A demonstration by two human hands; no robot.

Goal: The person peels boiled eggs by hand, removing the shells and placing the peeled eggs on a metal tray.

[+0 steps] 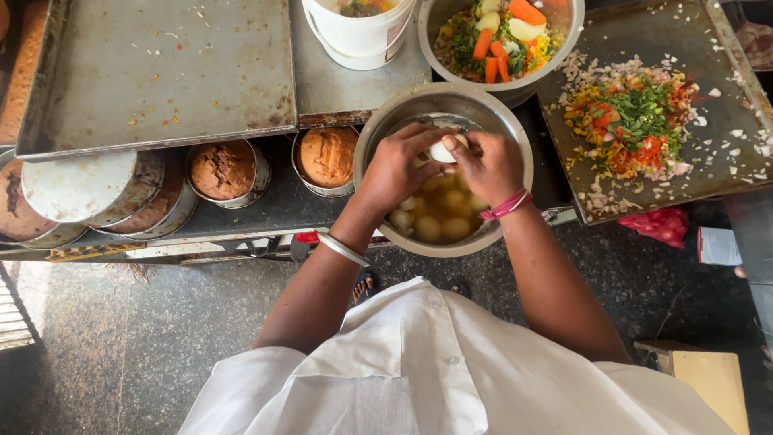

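Potato (445,150), pale, round and apparently boiled, sits pinched between both hands above the steel bowl (378,137), which holds more of the same in cloudy water. The left hand (396,169) curls around it from one side, fingers closed on it, a metal bangle at the wrist; the right hand (489,165) closes on it from the other, thumb and fingertips pressed to its surface (a pink band circles that wrist). Whether skin is coming off I cannot tell.

As I judge it, the main risk is slip: wet, smooth potato squeezed from two sides could pop out and splash into the bowl or drop past the rim to the floor. Too firm a pinch could also break it apart. The bowl overhangs the counter edge (241,234), so a hard downward push could tip it. Chopped vegetables (632,121) lie on a tray just beside.
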